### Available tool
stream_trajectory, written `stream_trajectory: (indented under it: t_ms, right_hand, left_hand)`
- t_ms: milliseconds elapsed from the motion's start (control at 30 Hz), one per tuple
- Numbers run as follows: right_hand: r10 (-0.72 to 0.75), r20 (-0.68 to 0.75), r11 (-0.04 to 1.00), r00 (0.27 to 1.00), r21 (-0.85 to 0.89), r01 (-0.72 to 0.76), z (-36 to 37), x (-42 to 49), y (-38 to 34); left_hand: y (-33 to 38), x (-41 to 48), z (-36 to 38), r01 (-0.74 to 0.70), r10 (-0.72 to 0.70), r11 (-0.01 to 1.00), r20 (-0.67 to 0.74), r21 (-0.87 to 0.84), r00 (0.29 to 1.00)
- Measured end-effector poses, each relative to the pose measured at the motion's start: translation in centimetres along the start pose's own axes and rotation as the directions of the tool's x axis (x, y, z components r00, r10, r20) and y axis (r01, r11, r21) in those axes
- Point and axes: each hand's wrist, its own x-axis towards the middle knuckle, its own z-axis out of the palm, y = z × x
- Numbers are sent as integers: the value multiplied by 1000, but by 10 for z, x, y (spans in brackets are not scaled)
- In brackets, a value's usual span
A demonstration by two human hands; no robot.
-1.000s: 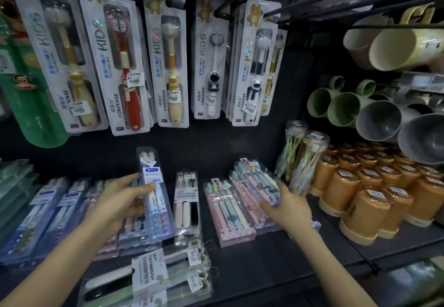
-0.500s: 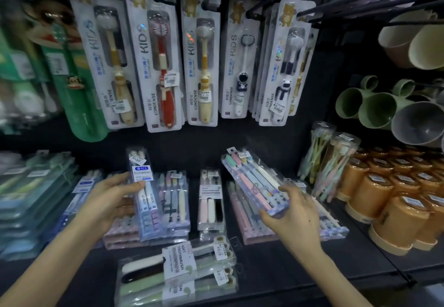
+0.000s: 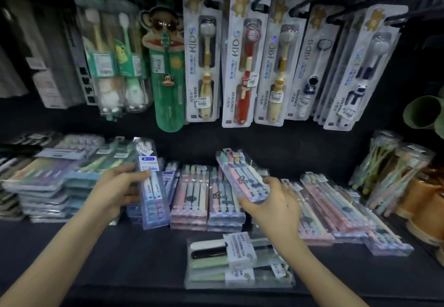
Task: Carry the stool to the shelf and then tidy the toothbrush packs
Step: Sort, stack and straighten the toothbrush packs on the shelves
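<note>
My left hand grips a clear blue two-brush pack, holding it upright above the stacks on the dark shelf. My right hand holds a clear pack of pastel toothbrushes, lifted and tilted over a pink and blue stack. More pastel packs lie fanned out to the right. A pack labelled soft toothbrush lies crosswise at the shelf's front. The stool is out of view.
Kids toothbrush cards hang on hooks above the shelf, beside a green monkey pack. Stacks of flat packs fill the left side. Orange cups and bundled brush tubes stand at the right.
My view has shifted left, so the cups slid toward the right edge. My right hand has carried the pastel pack left over the pink and blue stack. My left hand keeps its grip on the blue pack.
</note>
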Motion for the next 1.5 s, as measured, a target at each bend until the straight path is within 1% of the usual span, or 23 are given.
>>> stream_trajectory:
  t_ms: [133, 333, 400, 500, 600, 700, 767, 867, 933, 1000, 1200, 1267, 1333, 1400, 1433, 1500]
  right_hand:
    - [27, 32, 992, 999, -123, -23, 19, 2, -24]
    - [61, 107, 991, 992, -127, -47, 40, -3, -60]
    - [66, 178, 988, 982, -152, -38, 47, -7, -71]
    - [97, 349, 976, 932, -219, -19, 54, -17, -74]
    - [70, 422, 963, 904, -265, 49, 52, -18, -67]
    - [41, 492, 969, 870, -231, 85, 47, -14, -61]
    - [28, 474, 982, 880, -177, 64, 44, -14, -57]
    - [5, 355, 985, 935, -161, 55, 37, -20, -49]
    - [30, 294, 986, 955, -167, 20, 32, -21, -42]
    - [61, 267, 984, 962, -179, -13, 30, -19, -37]
    - [68, 354, 959, 933, -281, 36, 35, -14, -37]
    - [56, 367, 947, 928, -313, 66, 33, -12, -35]
    - [28, 361, 948, 932, -305, 89, 27, -11, -31]
    - [16, 303, 958, 953, -278, 72, 17, -13, -18]
    - [20, 252, 963, 967, -264, 49, 10, -14, -7]
    - [90, 146, 967, 985, -249, -51, -3, -14, 20]
  left_hand:
    - [0, -2, -2, 7, -7, 999, -4, -51, 1000]
    - [-2, 0, -9, 5, -4, 998, 16, -58, 1000]
    - [-2, 0, -11, 1, 0, 999, 19, -51, 1000]
    - [-3, 0, -12, 2, -1, 999, 19, -49, 1000]
    - [-4, -1, -9, -3, 4, 999, 31, -40, 1000]
    - [-5, -2, -3, -9, 10, 999, 34, -41, 999]
    - [-6, -2, 0, -11, 13, 999, 35, -41, 999]
    - [-7, -1, 5, -9, 9, 1000, 65, -9, 998]
    - [-8, 1, 7, 5, -4, 1000, 72, -10, 997]
    - [-8, 3, 11, 15, -14, 1000, 73, -25, 997]
    - [-6, 5, 19, 18, -17, 1000, 83, -14, 996]
    - [-6, 6, 21, 20, -20, 1000, 89, -6, 996]
    - [-7, 7, 23, 21, -22, 1000, 95, 9, 995]
    - [-8, 8, 27, 20, -21, 1000, 105, 17, 994]
    - [-9, 8, 29, 21, -23, 1000, 104, 19, 994]
    - [-11, 7, 34, 29, -31, 999, 117, 23, 993]
